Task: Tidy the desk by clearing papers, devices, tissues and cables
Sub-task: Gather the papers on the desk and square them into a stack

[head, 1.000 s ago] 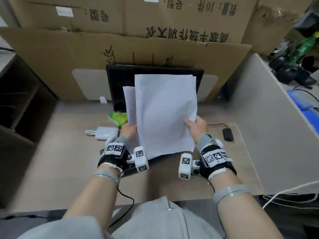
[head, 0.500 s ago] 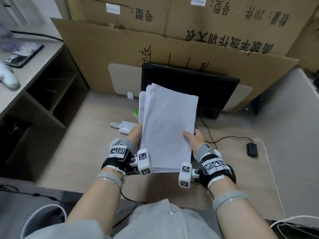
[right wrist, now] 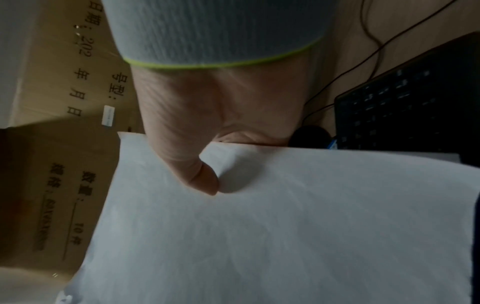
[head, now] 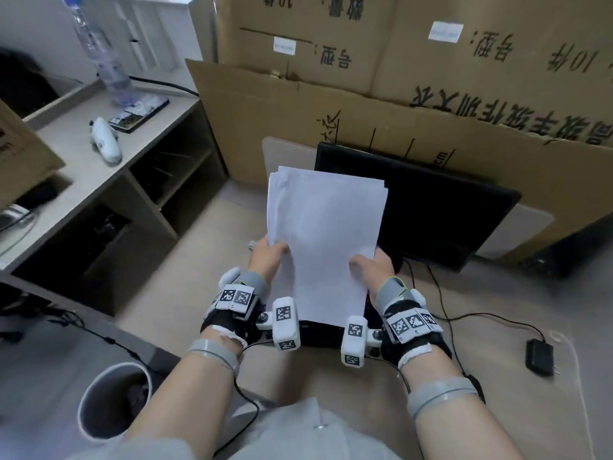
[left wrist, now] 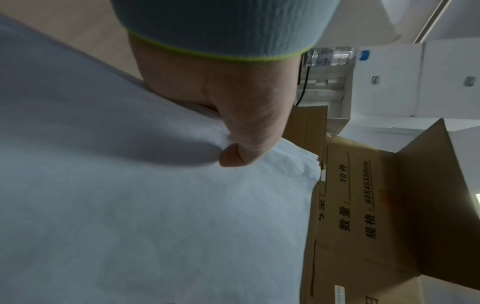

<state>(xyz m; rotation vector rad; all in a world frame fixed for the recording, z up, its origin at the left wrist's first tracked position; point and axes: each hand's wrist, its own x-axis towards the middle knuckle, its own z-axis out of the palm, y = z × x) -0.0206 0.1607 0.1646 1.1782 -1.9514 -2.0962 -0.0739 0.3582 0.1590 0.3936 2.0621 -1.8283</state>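
A stack of white papers (head: 325,234) is held upright above the desk, in front of a black monitor (head: 431,210). My left hand (head: 270,252) pinches the stack's left edge, thumb on the front sheet (left wrist: 155,205). My right hand (head: 370,265) pinches the right edge, thumb pressed on the paper (right wrist: 259,226). A black keyboard (right wrist: 405,107) lies on the desk under the papers. A black power adapter (head: 540,356) with its cable (head: 471,318) lies on the desk at the right.
Large cardboard boxes (head: 431,78) stand behind the monitor. A side shelf unit (head: 99,180) at the left carries a plastic bottle (head: 102,58), a white device (head: 106,144) and a phone (head: 139,112). A grey bin (head: 112,403) stands at lower left.
The loose sheets have been squared into one neat stack between both hands. The view has swung to the left, bringing the shelf unit and bin into sight.
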